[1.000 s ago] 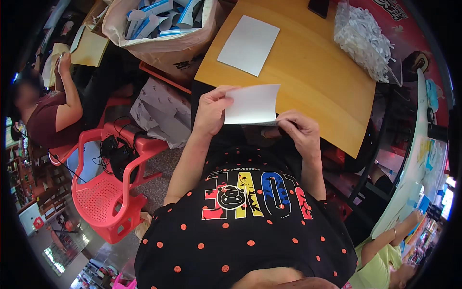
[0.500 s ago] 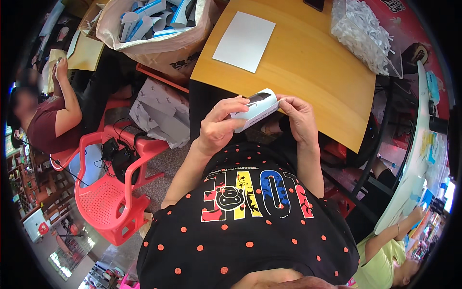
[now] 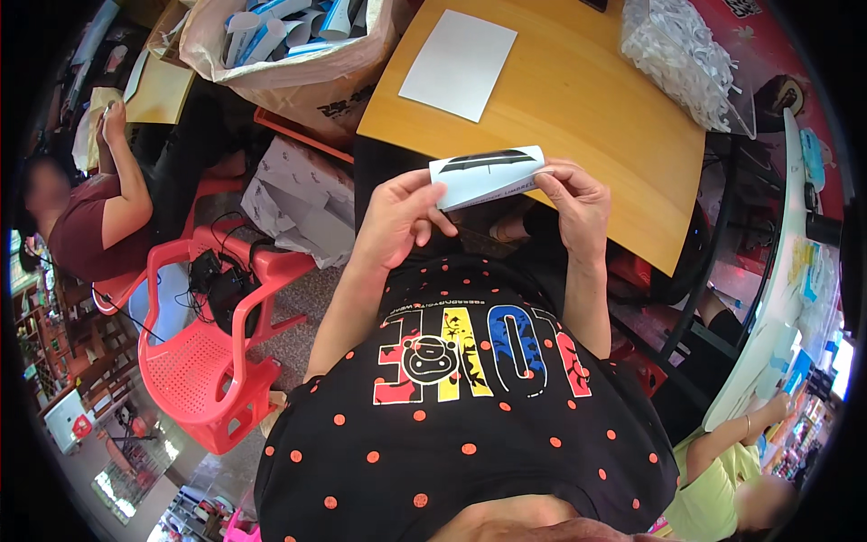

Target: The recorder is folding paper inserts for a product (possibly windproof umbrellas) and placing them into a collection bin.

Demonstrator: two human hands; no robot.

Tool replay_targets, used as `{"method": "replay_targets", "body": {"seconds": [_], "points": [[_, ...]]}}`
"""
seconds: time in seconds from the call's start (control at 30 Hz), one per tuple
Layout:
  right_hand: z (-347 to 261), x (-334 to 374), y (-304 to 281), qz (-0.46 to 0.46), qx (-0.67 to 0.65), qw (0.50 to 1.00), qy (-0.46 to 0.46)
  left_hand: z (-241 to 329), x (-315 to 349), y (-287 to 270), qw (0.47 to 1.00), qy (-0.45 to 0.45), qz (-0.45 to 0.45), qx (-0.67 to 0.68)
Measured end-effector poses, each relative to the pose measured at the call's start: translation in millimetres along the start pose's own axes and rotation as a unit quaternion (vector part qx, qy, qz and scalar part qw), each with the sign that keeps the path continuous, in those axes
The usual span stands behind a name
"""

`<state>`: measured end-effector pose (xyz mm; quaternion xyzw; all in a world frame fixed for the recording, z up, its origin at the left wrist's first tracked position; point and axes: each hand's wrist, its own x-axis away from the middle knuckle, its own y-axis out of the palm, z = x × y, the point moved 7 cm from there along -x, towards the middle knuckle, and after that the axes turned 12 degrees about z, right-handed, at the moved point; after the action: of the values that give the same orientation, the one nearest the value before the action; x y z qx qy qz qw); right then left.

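A curled white and pale blue printed card (image 3: 488,179) spans the gap between my hands, just off the near edge of the table. Its face carries a dark, umbrella-like picture. My left hand (image 3: 397,215) pinches the card's left end between thumb and fingers, with the lower fingers loosely bent. At the opposite end, my right hand (image 3: 578,203) grips the edge with thumb and forefinger. Beyond them, a white rectangular sheet or thin stack (image 3: 459,65) lies on the wooden table (image 3: 560,117).
A large sack (image 3: 302,81) of rolled blue and white cards (image 3: 266,41) stands left of the table. Far right sits a clear container of white strips (image 3: 677,63). A red plastic chair (image 3: 203,361) holds dark cables. Two people work nearby, one left, one lower right.
The card has turned from slanted to nearly level, showing more of its printed face. My hands have spread apart, the left lower on its end and the right slightly further right.
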<state>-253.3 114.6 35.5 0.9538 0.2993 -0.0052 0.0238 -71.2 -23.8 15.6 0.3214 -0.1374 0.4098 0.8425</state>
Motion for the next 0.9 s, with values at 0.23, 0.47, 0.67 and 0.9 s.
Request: {"method": "replay_targets", "body": {"seconds": [0.23, 0.47, 0.67, 0.9], "points": [[11, 2, 3, 0.045, -0.109, 0.992, 0.053, -16, 1, 10, 0.998, -0.035, -0.048, 0.004], [15, 5, 5, 0.062, -0.094, 0.992, 0.061, -13, 4, 15, 0.998, 0.007, -0.022, 0.053], [21, 6, 9, 0.065, -0.08, 0.991, 0.085, -17, 1, 8, 0.995, 0.083, 0.038, -0.033], [24, 1, 10, 0.055, -0.142, 0.984, 0.094, -22, -1, 6, 0.998, 0.052, 0.04, -0.014]]}}
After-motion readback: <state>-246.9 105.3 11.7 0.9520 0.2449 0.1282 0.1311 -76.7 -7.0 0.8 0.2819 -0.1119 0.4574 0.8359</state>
